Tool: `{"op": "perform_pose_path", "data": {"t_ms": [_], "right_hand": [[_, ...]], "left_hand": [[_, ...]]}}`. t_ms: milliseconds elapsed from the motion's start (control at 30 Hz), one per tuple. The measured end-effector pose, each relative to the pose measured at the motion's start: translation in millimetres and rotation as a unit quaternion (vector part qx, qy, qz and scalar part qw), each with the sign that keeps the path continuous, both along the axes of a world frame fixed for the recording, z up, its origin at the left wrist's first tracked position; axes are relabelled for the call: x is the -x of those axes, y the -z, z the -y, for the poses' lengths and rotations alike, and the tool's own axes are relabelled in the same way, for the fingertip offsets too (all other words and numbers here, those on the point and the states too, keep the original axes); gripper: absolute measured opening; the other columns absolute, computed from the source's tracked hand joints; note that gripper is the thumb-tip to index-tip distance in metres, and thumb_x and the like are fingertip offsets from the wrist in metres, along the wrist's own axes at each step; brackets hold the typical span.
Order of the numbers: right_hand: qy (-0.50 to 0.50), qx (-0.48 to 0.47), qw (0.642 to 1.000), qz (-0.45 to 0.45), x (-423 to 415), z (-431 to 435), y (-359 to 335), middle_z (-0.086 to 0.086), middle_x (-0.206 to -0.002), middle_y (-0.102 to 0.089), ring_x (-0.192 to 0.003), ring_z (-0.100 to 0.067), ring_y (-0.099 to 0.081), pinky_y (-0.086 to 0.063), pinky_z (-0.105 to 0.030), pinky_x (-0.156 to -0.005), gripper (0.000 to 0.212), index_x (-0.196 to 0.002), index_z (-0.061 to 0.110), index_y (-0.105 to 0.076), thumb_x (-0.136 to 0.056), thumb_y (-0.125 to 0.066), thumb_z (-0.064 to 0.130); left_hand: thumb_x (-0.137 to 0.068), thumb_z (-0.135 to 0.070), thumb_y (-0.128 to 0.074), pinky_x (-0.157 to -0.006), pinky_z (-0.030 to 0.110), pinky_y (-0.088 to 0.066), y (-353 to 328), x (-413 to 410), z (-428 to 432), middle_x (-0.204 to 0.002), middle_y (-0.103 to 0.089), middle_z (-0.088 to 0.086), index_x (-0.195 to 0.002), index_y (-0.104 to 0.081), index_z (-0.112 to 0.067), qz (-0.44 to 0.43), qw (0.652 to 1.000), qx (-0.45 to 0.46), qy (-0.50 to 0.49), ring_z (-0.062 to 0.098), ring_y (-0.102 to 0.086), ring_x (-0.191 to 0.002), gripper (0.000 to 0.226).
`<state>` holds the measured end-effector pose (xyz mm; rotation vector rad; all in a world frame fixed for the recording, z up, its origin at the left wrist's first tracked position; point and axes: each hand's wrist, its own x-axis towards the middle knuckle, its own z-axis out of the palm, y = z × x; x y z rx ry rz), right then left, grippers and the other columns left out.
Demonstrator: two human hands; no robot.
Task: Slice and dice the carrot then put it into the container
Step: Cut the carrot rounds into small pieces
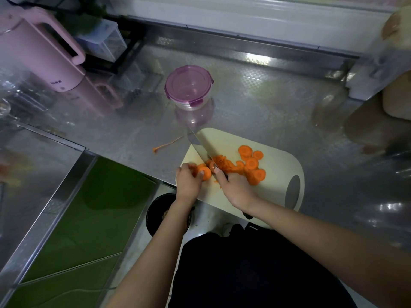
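Note:
On a cream cutting board (278,174) lie several round carrot slices (252,162) and a small heap of diced carrot (223,164). My left hand (186,183) pinches a stack of carrot slices (203,172) at the board's left edge. My right hand (235,187) grips the handle of a knife whose wide blade (200,143) angles up and left, its edge down among the carrot pieces just right of the held stack. A round clear container with a closed purple lid (188,85) stands on the steel counter behind the board.
A pink electric kettle (42,52) and a clear plastic box (104,38) stand at the back left. A carrot peel strip (166,144) lies on the counter left of the board. A black bin (164,210) sits on the floor below the counter edge.

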<state>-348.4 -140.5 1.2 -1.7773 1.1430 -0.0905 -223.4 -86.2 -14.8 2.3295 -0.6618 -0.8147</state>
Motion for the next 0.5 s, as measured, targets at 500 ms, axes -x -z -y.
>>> {"op": "perform_pose_path", "data": {"t_ms": [500], "right_hand": [[-0.035, 0.020, 0.999, -0.017, 5.4, 4.4, -5.4, -0.017, -0.081, -0.068, -0.082, -0.026, -0.063, -0.050, -0.039, -0.079, 0.065, -0.084, -0.003, -0.068, -0.098, -0.031, 0.049]], "left_hand": [[-0.087, -0.021, -0.064, -0.092, 0.034, -0.043, 7.4, 5.2, -5.2, -0.111, -0.056, 0.014, -0.107, -0.057, -0.008, -0.007, 0.999, 0.033, -0.030, 0.023, -0.054, -0.099, 0.025]]}}
